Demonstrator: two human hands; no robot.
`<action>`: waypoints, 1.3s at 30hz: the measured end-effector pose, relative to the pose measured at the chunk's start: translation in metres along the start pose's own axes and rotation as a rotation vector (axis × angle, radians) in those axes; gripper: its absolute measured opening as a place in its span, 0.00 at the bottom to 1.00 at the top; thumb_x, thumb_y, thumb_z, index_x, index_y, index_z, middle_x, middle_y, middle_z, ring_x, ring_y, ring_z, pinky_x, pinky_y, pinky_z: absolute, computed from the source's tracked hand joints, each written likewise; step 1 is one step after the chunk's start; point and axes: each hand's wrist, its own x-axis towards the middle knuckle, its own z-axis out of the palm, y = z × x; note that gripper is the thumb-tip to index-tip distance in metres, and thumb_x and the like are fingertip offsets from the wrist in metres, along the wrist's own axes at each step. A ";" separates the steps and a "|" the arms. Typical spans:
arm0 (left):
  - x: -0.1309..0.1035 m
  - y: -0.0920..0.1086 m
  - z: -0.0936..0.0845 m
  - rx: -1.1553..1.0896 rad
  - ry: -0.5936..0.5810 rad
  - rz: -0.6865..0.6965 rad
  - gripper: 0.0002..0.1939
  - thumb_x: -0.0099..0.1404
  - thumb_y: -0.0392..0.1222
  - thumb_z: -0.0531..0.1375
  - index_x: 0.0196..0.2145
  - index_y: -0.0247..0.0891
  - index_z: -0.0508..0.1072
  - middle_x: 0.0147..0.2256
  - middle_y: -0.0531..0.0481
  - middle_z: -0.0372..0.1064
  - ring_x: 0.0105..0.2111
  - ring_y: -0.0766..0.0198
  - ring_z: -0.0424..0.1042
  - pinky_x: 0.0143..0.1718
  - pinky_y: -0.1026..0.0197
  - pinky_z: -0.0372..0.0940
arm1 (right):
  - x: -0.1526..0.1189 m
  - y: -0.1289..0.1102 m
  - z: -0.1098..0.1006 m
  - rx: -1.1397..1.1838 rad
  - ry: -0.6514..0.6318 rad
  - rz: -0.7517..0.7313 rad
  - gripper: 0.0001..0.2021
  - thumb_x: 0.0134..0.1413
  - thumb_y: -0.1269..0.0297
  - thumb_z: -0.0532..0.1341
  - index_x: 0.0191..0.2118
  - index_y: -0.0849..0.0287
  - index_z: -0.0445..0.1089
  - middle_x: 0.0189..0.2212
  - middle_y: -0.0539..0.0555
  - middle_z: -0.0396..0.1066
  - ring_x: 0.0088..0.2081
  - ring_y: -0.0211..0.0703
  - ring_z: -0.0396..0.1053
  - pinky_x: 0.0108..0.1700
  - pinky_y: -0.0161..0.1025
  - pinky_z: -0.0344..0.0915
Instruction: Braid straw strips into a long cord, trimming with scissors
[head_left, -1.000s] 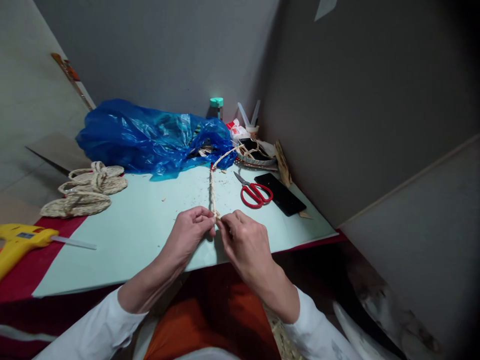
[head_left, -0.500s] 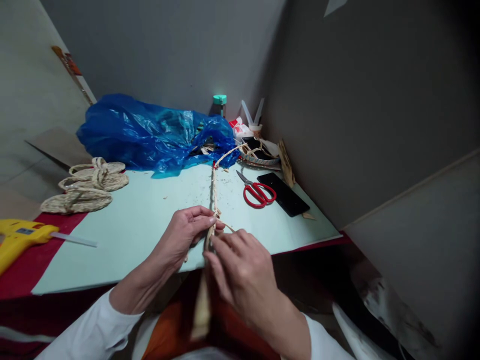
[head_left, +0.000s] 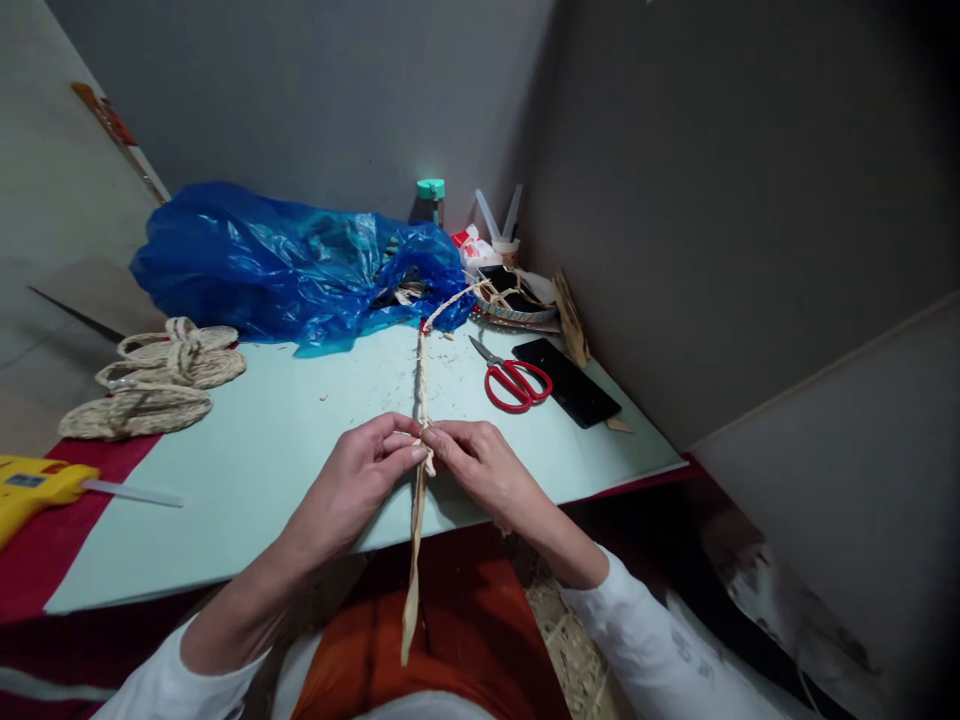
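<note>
A thin braided straw cord [head_left: 422, 375] runs from the back of the table toward me. My left hand [head_left: 367, 465] pinches the cord's near end from the left, fingers closed on it. From the right, my right hand [head_left: 480, 460] pinches the same spot, its fingertips touching those of my left hand. Below the fingers a long flat straw strip [head_left: 415, 570] hangs past the table edge over orange cloth. A short curled strand shows just under the fingertips. Red-handled scissors [head_left: 517, 386] lie right of the cord.
A black phone [head_left: 568, 383] lies beside the scissors. Woven straw slippers [head_left: 139, 410] and a yellow glue gun [head_left: 45, 488] are at the left. Blue plastic bag [head_left: 277, 265], green-capped bottle [head_left: 430, 200] and a cup of sticks [head_left: 505, 250] stand along the back.
My right hand has moved up and forward to meet my left at the cord. The flat strip now hangs in plain view. The camera view has shifted slightly.
</note>
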 end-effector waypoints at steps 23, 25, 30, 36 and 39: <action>-0.028 0.008 0.025 0.579 0.317 0.251 0.05 0.61 0.44 0.58 0.29 0.44 0.71 0.22 0.52 0.72 0.21 0.60 0.68 0.29 0.60 0.57 | -0.006 0.002 0.009 0.202 0.173 0.090 0.13 0.57 0.63 0.57 0.26 0.62 0.73 0.21 0.49 0.70 0.24 0.35 0.63 0.28 0.32 0.58; -0.031 -0.003 0.035 0.575 0.359 0.292 0.05 0.60 0.42 0.59 0.34 0.43 0.74 0.27 0.48 0.75 0.26 0.56 0.72 0.33 0.58 0.60 | -0.006 0.000 0.005 0.234 0.143 0.142 0.14 0.57 0.61 0.57 0.27 0.62 0.74 0.18 0.48 0.66 0.20 0.33 0.59 0.24 0.32 0.54; -0.038 -0.013 0.035 0.649 0.266 0.408 0.09 0.58 0.40 0.62 0.38 0.42 0.78 0.34 0.43 0.77 0.35 0.51 0.74 0.40 0.56 0.61 | -0.009 -0.002 -0.005 0.533 -0.023 0.114 0.11 0.57 0.62 0.58 0.32 0.63 0.75 0.29 0.53 0.74 0.28 0.35 0.67 0.33 0.32 0.63; -0.015 0.012 0.006 0.477 0.315 0.232 0.11 0.60 0.47 0.61 0.38 0.40 0.74 0.38 0.46 0.73 0.37 0.56 0.70 0.41 0.57 0.60 | -0.007 -0.001 -0.003 0.484 0.002 0.149 0.11 0.55 0.63 0.59 0.28 0.64 0.73 0.20 0.48 0.68 0.20 0.31 0.58 0.25 0.30 0.55; 0.007 0.011 0.003 0.138 0.006 0.040 0.10 0.60 0.45 0.61 0.37 0.38 0.70 0.28 0.51 0.69 0.29 0.63 0.67 0.31 0.62 0.60 | -0.007 0.001 -0.004 0.466 -0.019 0.104 0.11 0.58 0.66 0.56 0.29 0.63 0.73 0.23 0.51 0.71 0.26 0.35 0.65 0.31 0.31 0.60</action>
